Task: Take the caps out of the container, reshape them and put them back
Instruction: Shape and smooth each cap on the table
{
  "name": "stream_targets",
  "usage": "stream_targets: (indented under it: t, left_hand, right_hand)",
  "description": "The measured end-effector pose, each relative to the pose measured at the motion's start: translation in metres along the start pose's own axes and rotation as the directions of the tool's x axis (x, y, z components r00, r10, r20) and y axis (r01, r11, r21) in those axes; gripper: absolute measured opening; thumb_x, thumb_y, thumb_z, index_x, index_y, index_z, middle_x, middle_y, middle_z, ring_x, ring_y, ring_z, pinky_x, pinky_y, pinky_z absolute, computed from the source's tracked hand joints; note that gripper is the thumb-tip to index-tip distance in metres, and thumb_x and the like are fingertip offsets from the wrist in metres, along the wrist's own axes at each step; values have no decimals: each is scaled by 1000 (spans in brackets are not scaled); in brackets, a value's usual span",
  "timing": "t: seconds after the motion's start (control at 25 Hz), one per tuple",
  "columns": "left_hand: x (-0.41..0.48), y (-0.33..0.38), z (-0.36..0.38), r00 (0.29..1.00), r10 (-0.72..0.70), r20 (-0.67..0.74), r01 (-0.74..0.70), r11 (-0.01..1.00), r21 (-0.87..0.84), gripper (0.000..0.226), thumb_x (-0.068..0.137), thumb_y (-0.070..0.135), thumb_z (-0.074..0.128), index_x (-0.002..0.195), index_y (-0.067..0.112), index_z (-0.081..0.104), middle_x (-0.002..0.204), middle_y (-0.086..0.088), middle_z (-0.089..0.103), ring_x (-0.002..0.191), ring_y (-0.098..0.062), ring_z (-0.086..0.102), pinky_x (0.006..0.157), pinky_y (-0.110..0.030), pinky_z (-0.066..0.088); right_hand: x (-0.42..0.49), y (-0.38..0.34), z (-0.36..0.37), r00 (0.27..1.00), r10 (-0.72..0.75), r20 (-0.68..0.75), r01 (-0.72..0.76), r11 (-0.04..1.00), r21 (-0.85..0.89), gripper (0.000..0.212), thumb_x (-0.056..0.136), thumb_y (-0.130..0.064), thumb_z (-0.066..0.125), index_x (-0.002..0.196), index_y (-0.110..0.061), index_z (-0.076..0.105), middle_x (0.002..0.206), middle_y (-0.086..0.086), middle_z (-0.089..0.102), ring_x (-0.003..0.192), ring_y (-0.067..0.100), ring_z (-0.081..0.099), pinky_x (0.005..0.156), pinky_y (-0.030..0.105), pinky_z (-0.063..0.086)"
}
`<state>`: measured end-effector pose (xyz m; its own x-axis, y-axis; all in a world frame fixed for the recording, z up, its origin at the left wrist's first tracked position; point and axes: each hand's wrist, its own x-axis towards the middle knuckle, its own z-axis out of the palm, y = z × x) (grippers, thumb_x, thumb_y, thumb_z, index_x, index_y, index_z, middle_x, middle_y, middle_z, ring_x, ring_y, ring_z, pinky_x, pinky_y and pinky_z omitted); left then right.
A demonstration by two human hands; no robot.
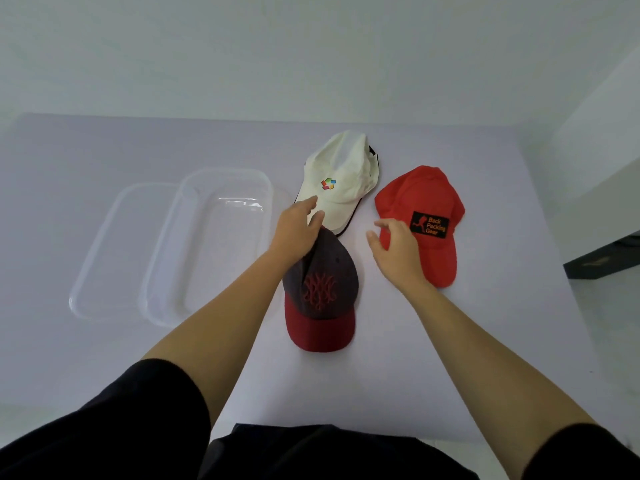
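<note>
Caps out, both hands between grabs

White cap (341,178), red cap (422,209) and dark cap (320,289) lie spread across the table's (485,341) right half, likely for reshaping. The container (221,237) stands at the left. The left hand (298,226) reaches flat-fingered to the white cap's brim, and the right hand (394,247) hovers loosely spread by the red cap. Neither hand holds anything.

Container (207,254) left — caps (341,188) right

a pale lilac worktop (450,358) runs up to a plain white wall (311,57); a dark ledge (602,265) juts in at the right edge.
</note>
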<state>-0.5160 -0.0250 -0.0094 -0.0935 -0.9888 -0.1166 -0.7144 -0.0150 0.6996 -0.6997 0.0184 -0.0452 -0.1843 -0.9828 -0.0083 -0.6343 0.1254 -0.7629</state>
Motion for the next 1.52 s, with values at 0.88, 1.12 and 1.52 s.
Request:
stream_targets:
  t: [0.88, 1.12, 1.52]
  left_hand:
    - [-46, 65, 174, 953, -25, 300, -125, 874, 470, 66, 98, 7, 36, 148, 1, -7, 155, -30, -1, 144, -44, 5, 116, -47, 19]
    - [-64, 71, 171, 933, 272, 235, -348, 850, 395, 66, 71, -2, 69, 132, -7, 45, 128, -35, 53, 114, -49, 56, 82, -52, 55]
    - [-59, 79, 133, 900, 435, 24, -412, 832, 372, 77, 77, -5, 67, 140, -6, 21, 141, -35, 38, 130, -47, 41, 93, -51, 50]
  right_hand:
    - [-67, 113, -44, 994, 70, 81, -38, 935, -352, 58, 94, -17, 48, 145, -1, 25, 154, 19, 22, 142, 30, 27, 113, 37, 25]
    - [-42, 103, -68, 986, 156, -50, -164, 927, -336, 58, 96, -8, 39, 148, -8, 13, 157, 15, 17, 142, 28, 24, 110, 42, 33]
    - [-45, 67, -76, 967, -139, -212, 33, 899, -438, 67, 82, 5, 60, 140, 9, 28, 145, 28, 35, 133, 40, 39, 99, 52, 46]
